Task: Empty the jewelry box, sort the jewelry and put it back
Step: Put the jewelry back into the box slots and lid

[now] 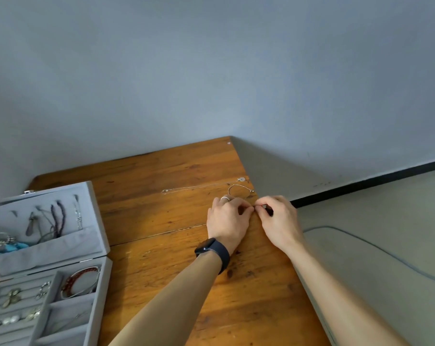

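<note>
**Both hands pinched on a tiny piece near the table's right edge**

Lower left, cut off by the frame's left and bottom edges: open grey jewelry box (100, 295) on the wooden table (161, 221). In its tray, rings and earrings (12, 295) in the roll slots, too small to tell apart; red bead bracelet (80, 274) in the rear right compartment. Behind, the raised lid (96, 221), hung with several necklaces (58, 216), tangled and hard to separate by eye.

Further out, near the table's right edge: left hand (227, 221), with a dark watch (212, 248) on the wrist and a ring (225, 198) on one finger, and right hand (278, 221). Fingertips meeting, both hands curled and pinching a small piece (255, 208). Mostly hidden by the fingers, kind impossible to tell.

Just beyond the hands, a thin silver bangle (239, 187). Beyond that, a fine chain (199, 188) with a round pendant, laid out nearly straight.
</note>
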`<act>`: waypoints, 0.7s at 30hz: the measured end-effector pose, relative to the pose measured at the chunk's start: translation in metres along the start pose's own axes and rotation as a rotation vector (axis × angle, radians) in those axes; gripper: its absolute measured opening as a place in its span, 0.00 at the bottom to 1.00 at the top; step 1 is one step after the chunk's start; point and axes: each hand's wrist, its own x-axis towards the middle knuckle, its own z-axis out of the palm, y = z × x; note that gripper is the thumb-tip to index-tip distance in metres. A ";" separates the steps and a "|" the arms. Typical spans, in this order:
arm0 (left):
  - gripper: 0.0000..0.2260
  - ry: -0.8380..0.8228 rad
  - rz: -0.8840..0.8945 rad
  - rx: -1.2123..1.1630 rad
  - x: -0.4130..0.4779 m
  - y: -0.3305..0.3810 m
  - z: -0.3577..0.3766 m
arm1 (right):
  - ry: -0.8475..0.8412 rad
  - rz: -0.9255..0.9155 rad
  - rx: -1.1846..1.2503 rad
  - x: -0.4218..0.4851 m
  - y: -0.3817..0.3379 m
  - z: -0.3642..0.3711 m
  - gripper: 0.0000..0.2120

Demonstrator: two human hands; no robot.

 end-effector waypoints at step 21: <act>0.08 0.017 -0.064 -0.112 0.001 -0.005 0.003 | 0.149 -0.021 0.043 -0.009 -0.003 0.006 0.07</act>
